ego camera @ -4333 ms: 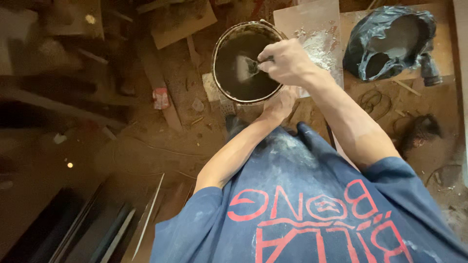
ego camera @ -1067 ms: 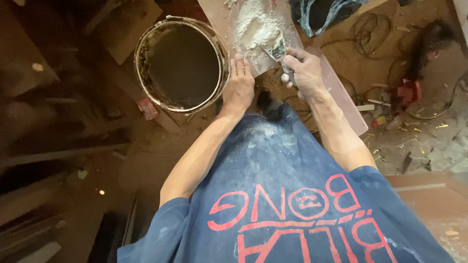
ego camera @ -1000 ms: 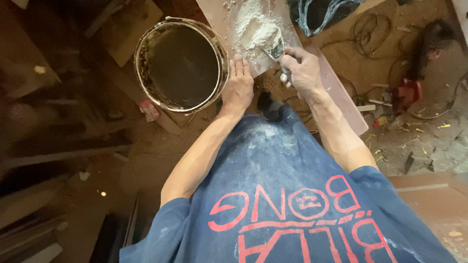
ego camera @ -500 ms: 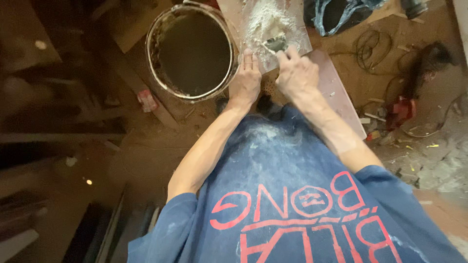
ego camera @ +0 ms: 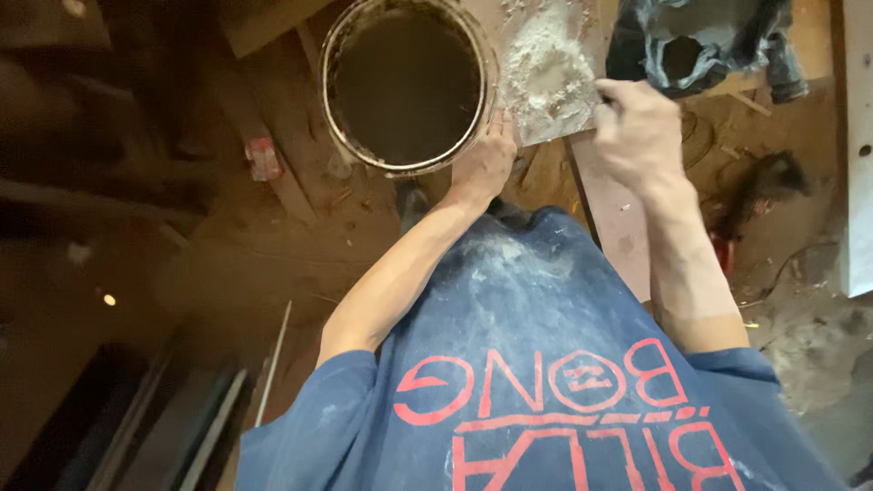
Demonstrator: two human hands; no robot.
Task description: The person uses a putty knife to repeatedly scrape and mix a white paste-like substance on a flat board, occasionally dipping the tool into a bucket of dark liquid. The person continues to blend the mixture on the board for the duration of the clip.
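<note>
Both hands have shifted since the earlier frame: the right hand [ego camera: 637,136] now sits right of the white powder heap [ego camera: 546,73] rather than on it, and the small tool it worked with is hidden. Its grip is curled shut, perhaps on that tool; I cannot tell. The left hand [ego camera: 486,164] rests with its fingers against the rim of the round bucket [ego camera: 405,86] at top centre. The powder lies on a board [ego camera: 532,127] just right of the bucket, a dark crumpled bag [ego camera: 700,41] at upper right.
</note>
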